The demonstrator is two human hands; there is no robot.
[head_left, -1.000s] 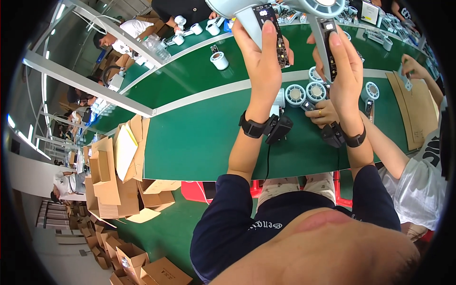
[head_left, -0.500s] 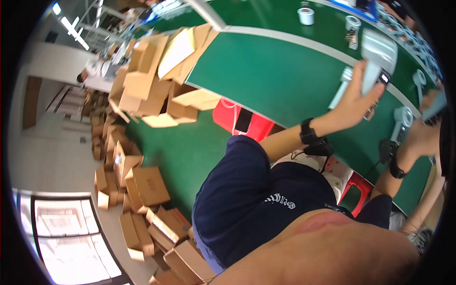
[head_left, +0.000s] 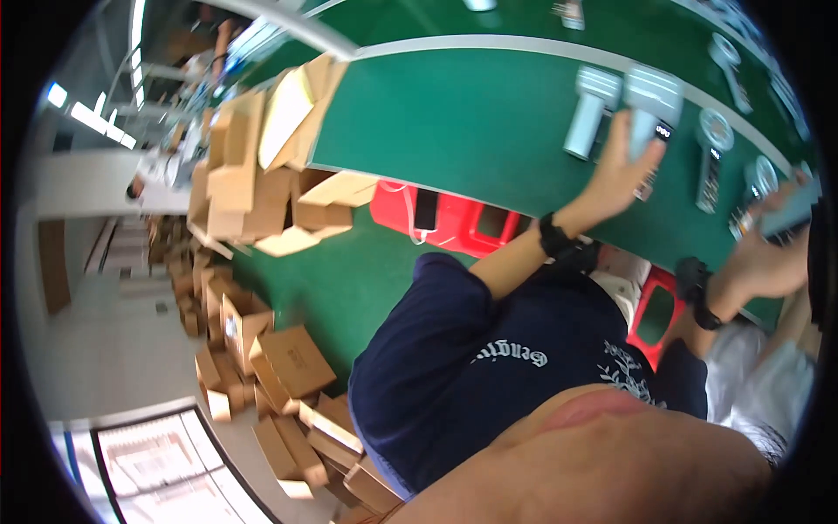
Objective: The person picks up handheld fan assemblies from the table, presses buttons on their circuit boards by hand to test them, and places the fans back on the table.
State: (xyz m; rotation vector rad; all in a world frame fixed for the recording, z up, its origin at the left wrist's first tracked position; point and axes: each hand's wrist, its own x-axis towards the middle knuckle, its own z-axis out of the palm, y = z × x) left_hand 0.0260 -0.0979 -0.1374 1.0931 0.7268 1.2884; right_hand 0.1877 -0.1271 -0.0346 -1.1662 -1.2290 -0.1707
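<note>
My left hand [head_left: 615,179], with a dark band on its wrist, is closed round the handle of a light-blue handheld fan [head_left: 653,96]. The fan has a wide drum-shaped head, and a small lit display shows on its handle. Beside it, a second pale fan [head_left: 587,122] lies on the green table. At the right edge my right hand [head_left: 755,266], also banded, grips another light-blue fan [head_left: 796,214], partly cut off and blurred. Between my hands, an opened fan [head_left: 711,157] with a ring-shaped head and bare inner parts lies on the table, with another [head_left: 758,183] nearer my right hand.
The green table [head_left: 454,113] has a pale raised strip along its far side, with more fan parts [head_left: 731,70] beyond. Open cardboard boxes [head_left: 253,175] stand at its left end. A red stool [head_left: 445,223] bears a phone. Someone in light clothing [head_left: 742,367] is close on the right.
The view has shifted. My left hand has brought its fan closer to the fan lying on the table. My right hand still holds its fan at the right edge.
</note>
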